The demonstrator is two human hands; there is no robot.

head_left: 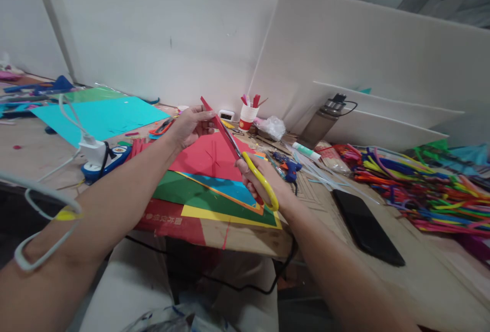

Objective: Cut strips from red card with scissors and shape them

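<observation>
My left hand (193, 125) pinches a narrow red paper strip (206, 105) near its upper end. My right hand (264, 176) grips scissors (261, 174) by their yellow handles, and the blades lie along the strip, pointing up to the left. The lower part of the strip runs down towards my right hand. Beneath both hands is a stack of coloured sheets: a red sheet (195, 156) on top, with blue, green (172, 189) and yellow (214, 215) ones showing below it. A few thin red slivers lie on the red sheet.
At the right lie a black phone (367, 227) and a heap of coloured pipe cleaners (429, 184). Behind stand a bottle (321, 122) and a paper cup (248, 117) of pens. A blue glue gun (293, 168) is near my right hand. Left are a power strip (90, 171) and a cyan sheet (103, 117).
</observation>
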